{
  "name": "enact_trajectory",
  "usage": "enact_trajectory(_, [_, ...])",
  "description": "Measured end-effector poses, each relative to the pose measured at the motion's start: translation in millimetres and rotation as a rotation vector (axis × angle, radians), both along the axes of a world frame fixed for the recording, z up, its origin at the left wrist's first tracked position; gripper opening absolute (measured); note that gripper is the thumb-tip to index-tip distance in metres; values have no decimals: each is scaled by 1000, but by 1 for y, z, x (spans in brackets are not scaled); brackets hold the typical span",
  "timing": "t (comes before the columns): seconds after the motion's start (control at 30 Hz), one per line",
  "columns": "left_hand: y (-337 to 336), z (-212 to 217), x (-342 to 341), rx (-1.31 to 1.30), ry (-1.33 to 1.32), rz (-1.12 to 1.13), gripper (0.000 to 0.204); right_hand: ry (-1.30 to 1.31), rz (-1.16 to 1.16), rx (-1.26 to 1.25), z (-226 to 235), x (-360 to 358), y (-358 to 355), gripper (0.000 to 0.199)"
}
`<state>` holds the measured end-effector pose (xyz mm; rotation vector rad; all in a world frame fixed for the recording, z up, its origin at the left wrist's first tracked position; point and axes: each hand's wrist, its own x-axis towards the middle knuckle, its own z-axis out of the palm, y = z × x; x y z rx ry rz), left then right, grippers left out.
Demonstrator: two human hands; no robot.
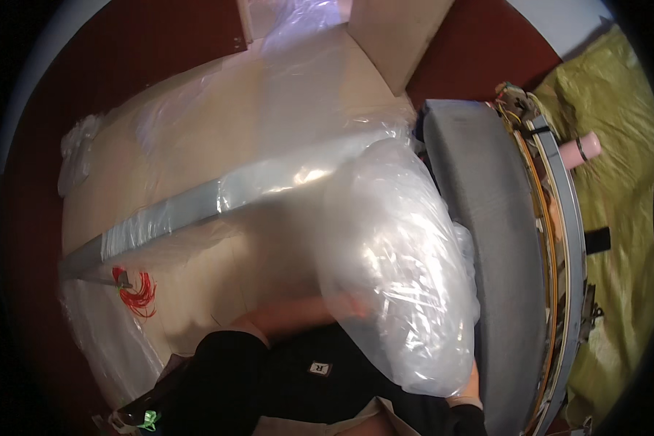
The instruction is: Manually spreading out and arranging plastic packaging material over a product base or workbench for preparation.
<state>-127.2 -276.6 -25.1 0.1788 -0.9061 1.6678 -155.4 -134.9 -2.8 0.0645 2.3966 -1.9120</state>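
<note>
Holding bulky bundle of clear plastic film (410,269), we grasped lower end with right hand (474,383); left hand (357,305) blurred at left edge, grip we couldn't tell. Bundle sat beside long grey cloth-covered block (487,196).

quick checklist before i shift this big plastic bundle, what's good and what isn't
1. Right hand on the plastic bundle: ok, at its lower right edge.
2. Left hand grip: cannot tell, it is blurred and seen through the film.
3. Plastic bundle away from the red strands: ok, they are well off to the left.
4. Plastic bundle off the grey padded block: cannot tell, they sit edge to edge in this view.
5. Pink bottle away from both hands: ok, it lies at the far right, beyond the grey padded block.
</note>
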Motion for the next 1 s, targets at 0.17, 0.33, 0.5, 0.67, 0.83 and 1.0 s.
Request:
enact_trajectory(0.17, [-1, 43, -24, 364, -150, -354, 38, -6, -107, -47, 11, 16, 14, 48])
enact_trajectory(0.33, [-60, 78, -88, 736, -322, -664, 36, 189, -177, 173, 28, 23, 38, 48])
enact_trajectory(0.5, [-245, 128, -191, 1036, -533, -826, 33, 264, -464, 457, -4, 30, 129, 40])
enact_trajectory(0.67, [-332, 182, -250, 1368, -549, -621, 39, 433, -430, 854, -36, 48, 161, 29])
enact_trajectory(0.83, [-258, 185, -265, 1808, -568, -714, 52, 452, -393, 973, -33, 48, 156, 22])
enact_trajectory(1.0, [-209, 142, -290, 1886, -826, -775, 53, 396, -431, 925, -32, 52, 162, 21])
